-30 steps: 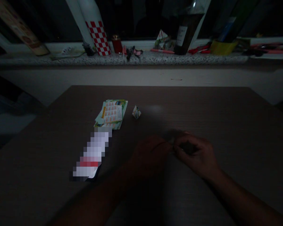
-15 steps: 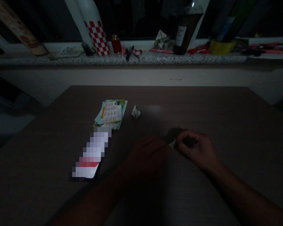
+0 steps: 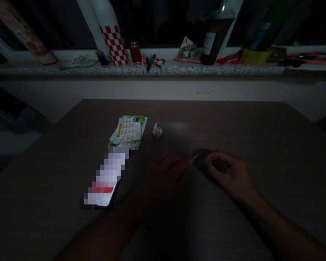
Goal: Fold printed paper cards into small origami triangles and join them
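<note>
In the dim light my left hand (image 3: pixel 167 174) is closed, palm down, just above the table. A small pale piece of folded paper (image 3: pixel 194 158) sticks out from its fingertips; the hand covers the rest. To the right, my right hand (image 3: pixel 228 172) has thumb and forefinger pressed together in a ring. It is apart from the paper, and nothing shows between its fingertips. A small folded paper shape (image 3: pixel 157 130) with a printed pattern stands beyond my left hand.
A stack of printed paper slips (image 3: pixel 129 131) lies left of the folded shape. Nearer is a phone (image 3: pixel 105 181) with its screen lit and blurred. Along the back, the stone windowsill (image 3: pixel 179 69) holds a checkered bottle (image 3: pixel 114 43), a dark bottle (image 3: pixel 216 40) and other small things.
My left hand has drawn back slightly to the left with the paper, so a gap now separates it from my right fingertips. The right hand has barely moved.
</note>
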The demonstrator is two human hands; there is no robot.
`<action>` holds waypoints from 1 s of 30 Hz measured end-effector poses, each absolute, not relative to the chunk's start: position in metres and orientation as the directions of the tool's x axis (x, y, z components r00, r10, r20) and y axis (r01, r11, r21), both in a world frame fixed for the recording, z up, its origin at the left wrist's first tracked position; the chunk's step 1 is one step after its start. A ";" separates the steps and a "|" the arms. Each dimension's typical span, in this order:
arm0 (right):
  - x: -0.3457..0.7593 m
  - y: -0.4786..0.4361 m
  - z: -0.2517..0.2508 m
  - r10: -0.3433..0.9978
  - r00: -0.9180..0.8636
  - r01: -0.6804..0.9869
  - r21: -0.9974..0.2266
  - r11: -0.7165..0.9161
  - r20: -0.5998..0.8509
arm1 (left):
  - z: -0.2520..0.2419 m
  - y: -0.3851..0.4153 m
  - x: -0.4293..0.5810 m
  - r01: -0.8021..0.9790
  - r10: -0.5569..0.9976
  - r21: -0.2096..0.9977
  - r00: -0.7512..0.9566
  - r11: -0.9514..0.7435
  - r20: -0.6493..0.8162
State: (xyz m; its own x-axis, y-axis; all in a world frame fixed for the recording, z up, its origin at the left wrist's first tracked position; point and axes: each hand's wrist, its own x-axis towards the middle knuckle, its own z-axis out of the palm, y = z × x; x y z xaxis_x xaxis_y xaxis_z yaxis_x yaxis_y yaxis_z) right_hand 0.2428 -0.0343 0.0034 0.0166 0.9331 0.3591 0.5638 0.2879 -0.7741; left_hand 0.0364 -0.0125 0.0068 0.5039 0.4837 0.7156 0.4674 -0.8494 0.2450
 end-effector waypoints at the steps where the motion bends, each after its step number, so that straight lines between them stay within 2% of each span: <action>1: 0.241 -0.036 0.004 0.938 0.013 0.549 -0.786 0.284 0.347 | 0.007 -0.012 0.037 0.471 0.486 0.245 0.504 -0.848 0.714; 4: 0.234 -0.041 0.007 0.950 -0.029 0.486 -0.827 0.284 0.310 | 0.007 -0.014 0.040 0.459 0.475 0.242 0.504 -0.855 0.721; 9: 0.227 -0.045 0.009 0.938 -0.206 0.282 -0.901 0.328 0.277 | 0.008 -0.019 0.044 0.438 0.470 0.254 0.507 -0.862 0.722; 12: 0.227 -0.045 0.007 0.933 -0.219 0.212 -0.920 0.330 0.284 | 0.009 -0.021 0.044 0.433 0.490 0.277 0.527 -0.858 0.694; 18: 0.227 -0.044 0.005 0.930 -0.183 0.267 -0.894 0.359 0.318 | 0.006 -0.022 0.046 0.414 0.516 0.329 0.518 -0.849 0.682; 21: 0.228 -0.042 0.004 0.878 -0.143 0.370 -0.798 0.476 0.457 | 0.004 -0.022 0.047 0.410 0.514 0.331 0.509 -0.850 0.691; 25: 0.233 -0.040 0.005 0.723 -0.190 0.500 -0.568 0.654 0.665 | 0.008 -0.019 0.046 0.445 0.488 0.270 0.504 -0.854 0.713; 30: 0.239 -0.040 0.007 0.622 -0.331 0.600 -0.350 0.719 0.710 | 0.014 -0.017 0.047 0.526 0.470 0.176 0.498 -0.832 0.729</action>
